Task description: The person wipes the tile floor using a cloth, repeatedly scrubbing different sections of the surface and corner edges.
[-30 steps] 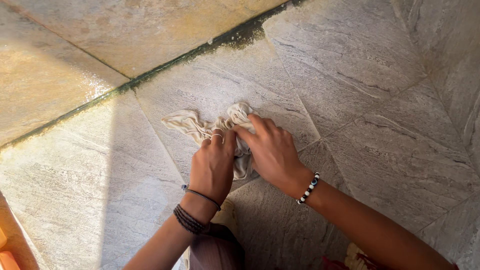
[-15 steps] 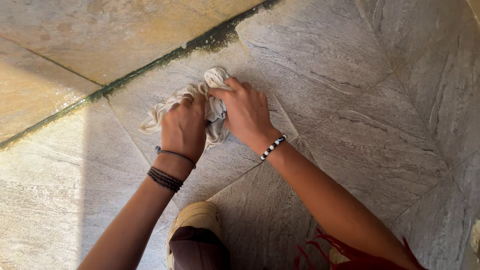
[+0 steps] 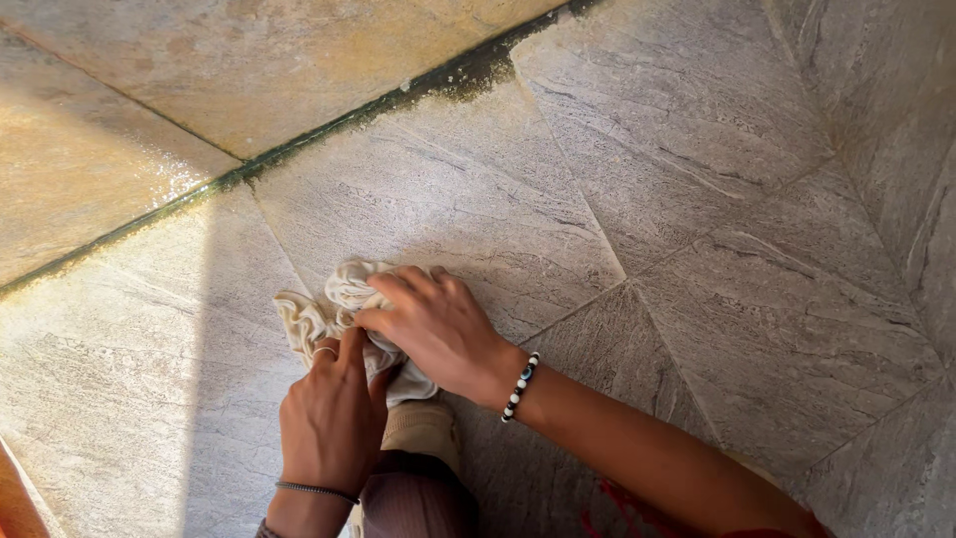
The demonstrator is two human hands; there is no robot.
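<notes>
Cloth (image 3: 334, 299) mostly hidden under both hands; left forearm cut off by bottom edge; shoe (image 3: 423, 428) partly covered.

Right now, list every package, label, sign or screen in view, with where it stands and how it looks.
None in view: no package, label, sign or screen.
Cloth: cream, crumpled, on the floor under both hands.
Left hand: pressed on the cloth, ring on one finger.
Right hand: gripping the cloth, beaded bracelet at the wrist.
Floor: grey stone tiles, with tan tiles beyond a dark seam.
</notes>
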